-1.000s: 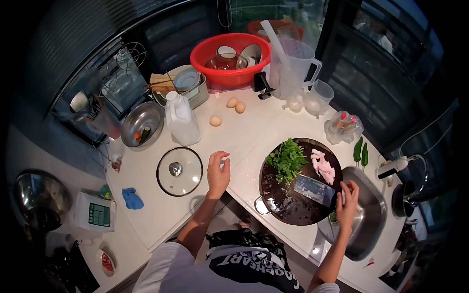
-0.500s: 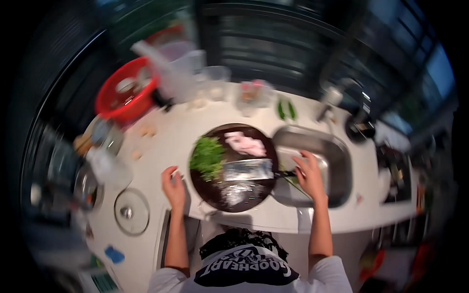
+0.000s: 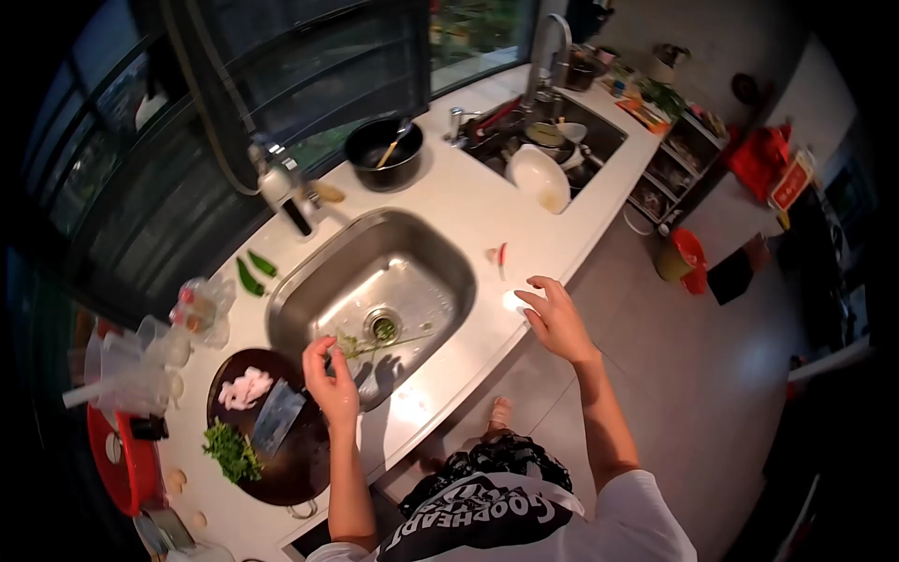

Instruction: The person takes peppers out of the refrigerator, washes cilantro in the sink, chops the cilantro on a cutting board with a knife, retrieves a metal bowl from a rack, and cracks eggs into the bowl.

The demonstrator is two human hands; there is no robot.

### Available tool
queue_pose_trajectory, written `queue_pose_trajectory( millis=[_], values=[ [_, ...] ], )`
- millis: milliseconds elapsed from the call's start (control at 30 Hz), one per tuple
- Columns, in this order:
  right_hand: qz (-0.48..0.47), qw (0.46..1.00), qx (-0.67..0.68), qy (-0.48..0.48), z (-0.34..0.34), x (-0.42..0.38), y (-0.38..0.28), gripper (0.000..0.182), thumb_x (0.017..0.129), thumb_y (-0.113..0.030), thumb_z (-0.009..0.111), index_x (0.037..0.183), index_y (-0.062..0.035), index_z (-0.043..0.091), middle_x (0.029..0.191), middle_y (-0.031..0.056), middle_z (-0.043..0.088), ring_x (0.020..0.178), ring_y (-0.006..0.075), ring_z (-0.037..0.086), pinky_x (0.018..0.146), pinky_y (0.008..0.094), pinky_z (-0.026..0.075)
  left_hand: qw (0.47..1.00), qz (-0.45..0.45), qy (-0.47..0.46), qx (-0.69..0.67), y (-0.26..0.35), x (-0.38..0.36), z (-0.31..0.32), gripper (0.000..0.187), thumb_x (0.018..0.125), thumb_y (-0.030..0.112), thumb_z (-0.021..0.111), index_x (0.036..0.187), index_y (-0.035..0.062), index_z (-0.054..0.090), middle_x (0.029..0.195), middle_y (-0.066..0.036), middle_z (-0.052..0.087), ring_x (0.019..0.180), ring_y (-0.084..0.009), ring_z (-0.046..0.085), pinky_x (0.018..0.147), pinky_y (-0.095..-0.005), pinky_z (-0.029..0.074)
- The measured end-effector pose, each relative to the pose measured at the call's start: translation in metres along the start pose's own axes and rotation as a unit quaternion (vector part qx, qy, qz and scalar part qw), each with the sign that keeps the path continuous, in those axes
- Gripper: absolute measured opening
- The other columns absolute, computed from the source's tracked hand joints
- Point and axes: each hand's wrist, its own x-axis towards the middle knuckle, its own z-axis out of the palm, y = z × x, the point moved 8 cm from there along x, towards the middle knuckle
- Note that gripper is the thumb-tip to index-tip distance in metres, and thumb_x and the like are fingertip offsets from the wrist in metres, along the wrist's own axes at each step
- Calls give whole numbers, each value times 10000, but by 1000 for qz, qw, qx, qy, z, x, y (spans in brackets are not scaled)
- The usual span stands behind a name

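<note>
My left hand [image 3: 331, 386] is raised by the front left of the steel sink [image 3: 309, 281], its fingers loosely curled and apart with nothing in them. Below and left of it lies a round dark cutting board [image 3: 292, 476], carrying a cleaver [image 3: 278, 417], pale pink meat [image 3: 245, 388] and chopped green herbs [image 3: 231, 450]. The cleaver's handle is hidden from view. My right hand [image 3: 560, 323] hovers at the counter's front edge, empty, fingers spread. Closest to it on the counter is a small red and white piece [image 3: 501, 255], possibly chili.
Green scraps and stems [image 3: 384, 330] lie around the sink drain. Two green peppers [image 3: 250, 274] sit behind it, near a faucet [image 3: 281, 192]. A black pot [image 3: 384, 155] stands farther back. Dishes, including a white bowl [image 3: 538, 178], fill a second sink. An orange-red bin [image 3: 684, 258] stands on the floor.
My view and body have turned right, so the board now appears at lower left. My right hand has left the cleaver's handle and moved right; my left hand is now near the sink.
</note>
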Motion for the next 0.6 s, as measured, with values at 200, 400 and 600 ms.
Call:
queue_pose_trajectory(
  millis=[200,400,600],
  values=[
    [29,999,-12,37,-60,-25,131,315,762,-19,621,1069,-91,616,1150,117,513,1063,298,496,872,378,441,993,-14,-104,-45,54,-20,168,108,825,2,534,921,-1,585,951,-126,595,897,-259,565,811,-323,433],
    [116,990,-26,81,-129,-59,238,301,765,-13,619,1059,-75,617,1127,136,520,1044,308,513,854,375,450,977,12,-189,-97,117,-31,323,114,829,12,540,927,6,596,934,-122,598,905,-260,567,829,-323,426],
    [189,975,-39,112,-172,-95,320,297,770,-5,612,1062,-60,619,1123,151,518,1014,309,527,827,366,458,947,36,-290,-131,163,-43,455,114,833,26,548,932,6,601,931,-123,604,893,-249,574,819,-316,435]
  ],
)
